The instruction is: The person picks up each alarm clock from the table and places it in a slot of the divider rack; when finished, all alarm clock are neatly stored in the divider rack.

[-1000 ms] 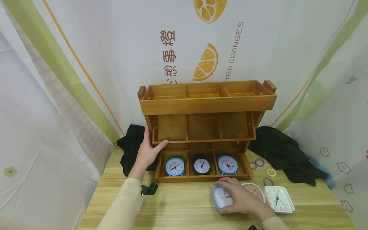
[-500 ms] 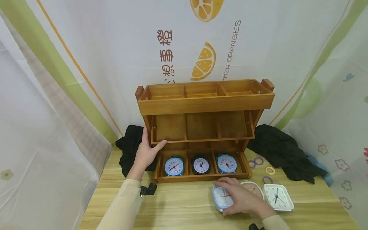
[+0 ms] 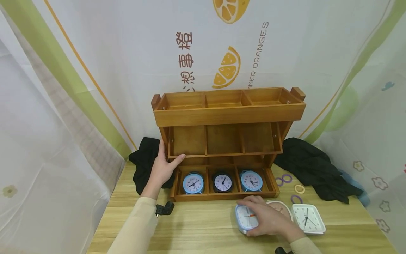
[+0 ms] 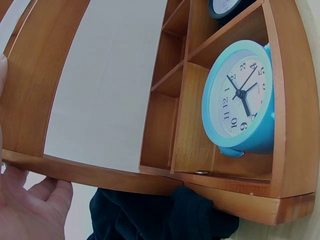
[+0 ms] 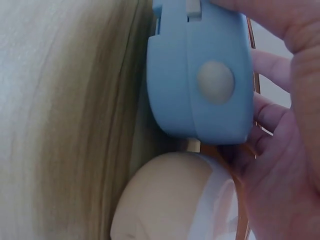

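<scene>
A three-tier wooden rack (image 3: 228, 113) stands at the back of the table. Its bottom tier holds a blue round clock (image 3: 193, 183) (image 4: 240, 97), a black one (image 3: 222, 182) and another blue one (image 3: 251, 181). My left hand (image 3: 163, 167) (image 4: 30, 207) grips the left end of the middle tier, thumb along its front rail. My right hand (image 3: 268, 218) (image 5: 285, 150) curls round a blue square clock (image 3: 245, 218) (image 5: 200, 75) lying on the table in front of the rack. A pink clock (image 3: 280, 209) (image 5: 170, 200) lies beside it, partly under the hand.
A white square clock (image 3: 308, 218) lies at the right. Black cloths (image 3: 312, 169) (image 3: 146, 160) sit at both sides of the rack. Purple and yellow rings (image 3: 291, 188) are scattered at the right. A small black object (image 3: 165, 209) lies by my left sleeve.
</scene>
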The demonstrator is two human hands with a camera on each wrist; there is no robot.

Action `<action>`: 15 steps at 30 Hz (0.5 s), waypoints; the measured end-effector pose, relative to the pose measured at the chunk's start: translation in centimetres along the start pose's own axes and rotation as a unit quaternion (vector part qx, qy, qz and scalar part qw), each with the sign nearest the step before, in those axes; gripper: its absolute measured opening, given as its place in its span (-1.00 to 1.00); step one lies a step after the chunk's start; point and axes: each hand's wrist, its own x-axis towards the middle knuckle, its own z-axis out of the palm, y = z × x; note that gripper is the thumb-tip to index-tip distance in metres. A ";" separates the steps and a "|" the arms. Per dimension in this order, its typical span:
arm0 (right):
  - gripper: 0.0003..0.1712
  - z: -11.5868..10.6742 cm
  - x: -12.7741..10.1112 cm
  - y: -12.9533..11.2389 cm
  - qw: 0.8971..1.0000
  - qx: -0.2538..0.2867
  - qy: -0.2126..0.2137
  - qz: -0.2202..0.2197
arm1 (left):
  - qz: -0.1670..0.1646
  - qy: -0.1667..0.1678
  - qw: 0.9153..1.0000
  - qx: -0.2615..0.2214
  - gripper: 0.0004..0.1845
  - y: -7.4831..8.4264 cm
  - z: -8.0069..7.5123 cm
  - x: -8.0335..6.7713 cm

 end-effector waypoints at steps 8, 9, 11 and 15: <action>0.09 -0.3 0.2 -0.6 0.999 -0.020 0.024 -0.010 | -0.007 -0.001 1.000 0.002 0.21 0.2 0.0 0.1; 0.09 -0.4 0.3 -0.7 0.999 -0.022 0.032 -0.014 | -0.008 -0.001 1.000 0.000 0.20 0.3 0.0 0.1; 0.10 -0.6 0.5 -1.0 0.998 -0.024 0.046 -0.021 | -0.007 0.000 1.000 0.001 0.19 0.3 0.0 0.1; 0.09 -1.3 1.2 -1.6 0.998 -0.030 0.055 -0.021 | -0.004 0.001 1.000 -0.003 0.19 0.3 -0.1 0.0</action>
